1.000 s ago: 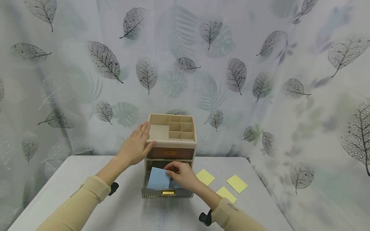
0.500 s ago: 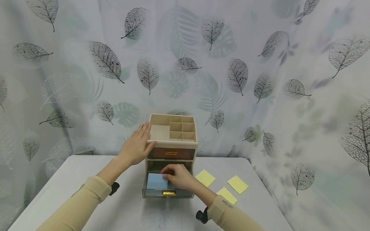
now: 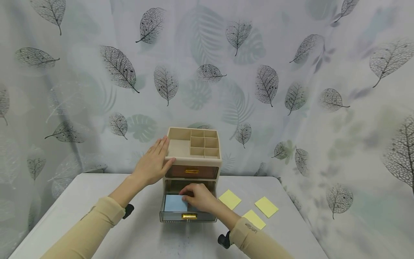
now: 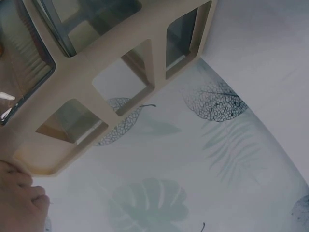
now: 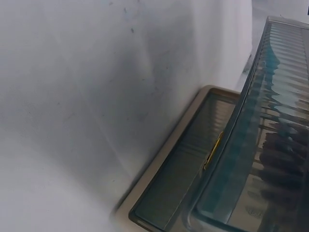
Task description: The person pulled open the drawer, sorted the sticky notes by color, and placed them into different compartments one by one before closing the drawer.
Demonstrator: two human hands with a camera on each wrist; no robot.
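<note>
A beige desktop organizer (image 3: 193, 161) stands on the table, with a divided tray on top. Its smoky transparent drawer (image 3: 205, 217) with a gold handle is pulled out; the drawer above it is closed. My left hand (image 3: 151, 166) rests with straight fingers on the organizer's upper left edge; the left wrist view catches some knuckles of the left hand (image 4: 21, 198). Inside the open drawer lies a blue sticky note (image 3: 175, 203), toward the left. My right hand (image 3: 199, 197) reaches in, thumb and curled fingers pinching the note's upper right corner. Its fingertips are partly hidden.
Yellow sticky notes (image 3: 266, 207) lie apart on the white table (image 3: 136, 230), right of the organizer. Behind stands a leaf-patterned curtain (image 3: 207, 100). Another drawer (image 5: 178, 150) shows below the pulled-out one in the right wrist view.
My right hand has lowered the blue sticky note from a raised tilt to lying in the drawer, shifting slightly left. During the last half second little has moved. The left hand stays put.
</note>
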